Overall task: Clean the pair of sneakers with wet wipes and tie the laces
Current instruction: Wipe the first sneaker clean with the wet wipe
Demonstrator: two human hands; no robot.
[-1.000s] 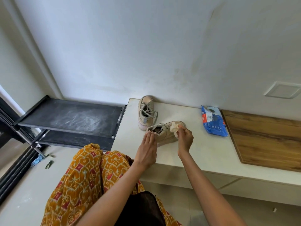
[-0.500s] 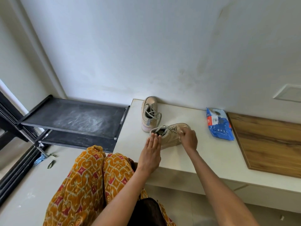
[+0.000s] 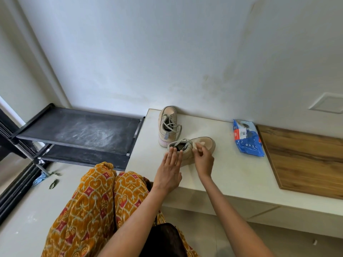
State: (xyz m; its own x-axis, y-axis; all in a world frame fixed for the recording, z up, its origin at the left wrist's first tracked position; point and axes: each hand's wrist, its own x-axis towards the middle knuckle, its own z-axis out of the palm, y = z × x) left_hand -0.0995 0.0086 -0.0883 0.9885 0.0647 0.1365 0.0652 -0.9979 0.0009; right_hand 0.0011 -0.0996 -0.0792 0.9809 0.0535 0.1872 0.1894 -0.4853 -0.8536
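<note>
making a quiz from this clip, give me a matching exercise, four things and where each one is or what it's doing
1. near sneaker
2. far sneaker
3. wipes pack
4. left hand

a. lies right of both shoes
b. rests flat against a shoe's heel
c. toe against the wall
d. being wiped by the right hand

Pairs: 1-d, 2-c, 3-a, 4-b

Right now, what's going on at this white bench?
A person is wiping the nearer sneaker on the white bench. The left hand steadies its heel with flat fingers, while the right hand rubs a wet wipe over the upper near the toe. The second sneaker stands behind by the wall, laces loose. A blue wipes pack lies to the right.
</note>
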